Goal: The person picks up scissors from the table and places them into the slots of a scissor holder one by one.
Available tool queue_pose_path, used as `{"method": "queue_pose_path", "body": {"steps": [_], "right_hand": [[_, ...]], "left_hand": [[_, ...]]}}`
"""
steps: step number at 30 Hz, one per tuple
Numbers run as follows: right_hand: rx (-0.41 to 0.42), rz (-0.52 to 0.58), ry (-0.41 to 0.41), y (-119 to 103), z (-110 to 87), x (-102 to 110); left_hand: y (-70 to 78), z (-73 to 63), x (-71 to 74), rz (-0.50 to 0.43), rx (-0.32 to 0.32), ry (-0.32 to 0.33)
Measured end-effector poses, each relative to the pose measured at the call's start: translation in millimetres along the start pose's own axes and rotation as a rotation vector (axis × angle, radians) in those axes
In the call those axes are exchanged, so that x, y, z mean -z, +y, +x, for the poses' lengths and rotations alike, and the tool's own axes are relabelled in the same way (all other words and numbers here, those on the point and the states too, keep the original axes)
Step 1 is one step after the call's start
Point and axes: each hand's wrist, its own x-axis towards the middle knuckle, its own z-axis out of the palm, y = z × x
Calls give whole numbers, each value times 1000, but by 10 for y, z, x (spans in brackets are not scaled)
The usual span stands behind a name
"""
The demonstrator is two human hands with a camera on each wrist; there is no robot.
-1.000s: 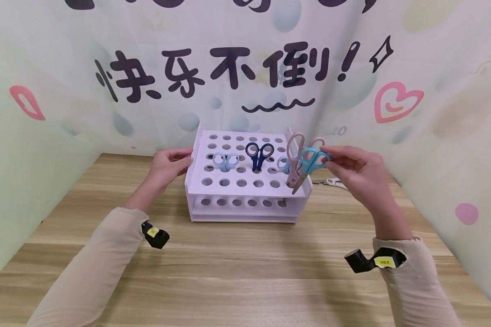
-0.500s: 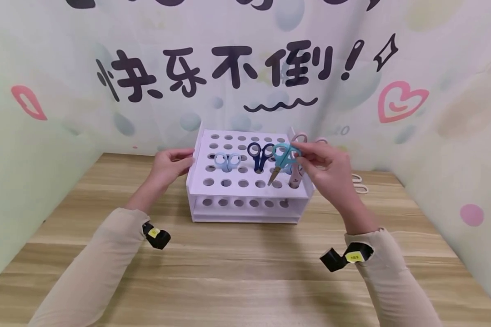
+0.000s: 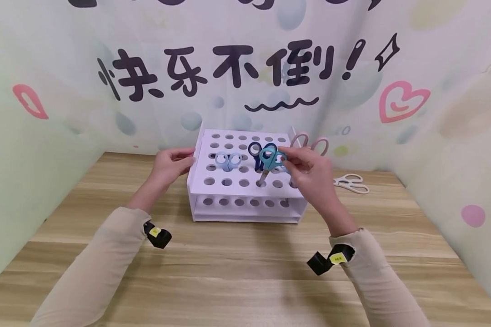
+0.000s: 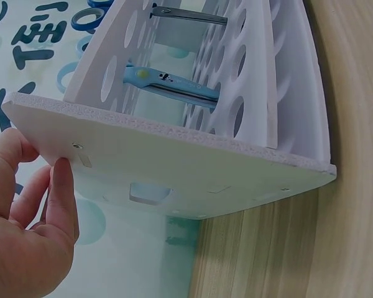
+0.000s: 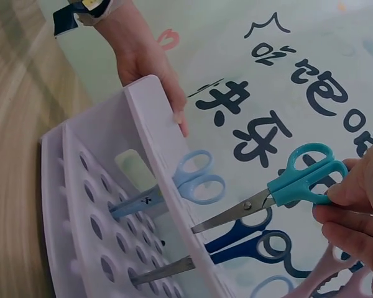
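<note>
A white tiered rack [image 3: 245, 195] with rows of round holes stands on the table. My left hand [image 3: 169, 165] holds its left side panel near the top, thumb at the panel's edge and fingers against the outer face [image 4: 130, 164]. Teal scissors [image 3: 270, 158] are pinched by one handle loop in my right hand [image 3: 313, 175]. Their blades [image 5: 236, 213] slant down, and the tip meets a front-row hole in the top tier. Light blue scissors [image 3: 228, 161] and navy scissors [image 3: 255, 156] stand in the rack. Pink scissors [image 3: 299, 138] are partly hidden behind my right hand.
White-handled scissors [image 3: 353, 184] lie on the wooden table [image 3: 229, 272] right of the rack. More light blue handles [image 5: 270, 285] show low in the right wrist view. A printed cloth [image 3: 167, 113] hangs close behind the rack and along both sides.
My right hand has moved left with the teal scissors, from beside the pink scissors to the front row, and lowered their tip to a hole. The left hand stays at the panel.
</note>
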Motion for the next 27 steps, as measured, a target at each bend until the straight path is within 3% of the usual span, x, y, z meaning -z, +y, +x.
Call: {"method": "queue_pose_path", "body": {"steps": [12,20,27], "right_hand": [[-53,-91,-75,79,-101,-177],[-108,-97,-133,151,-179,-262],[-86,-102,-98,207,-192,-301]], "left_hand": [[-31,-1,-14,-15,-4,8],[-38,-8,-11,1,14,6],[-34,17,-19,-17,-6,15]]}}
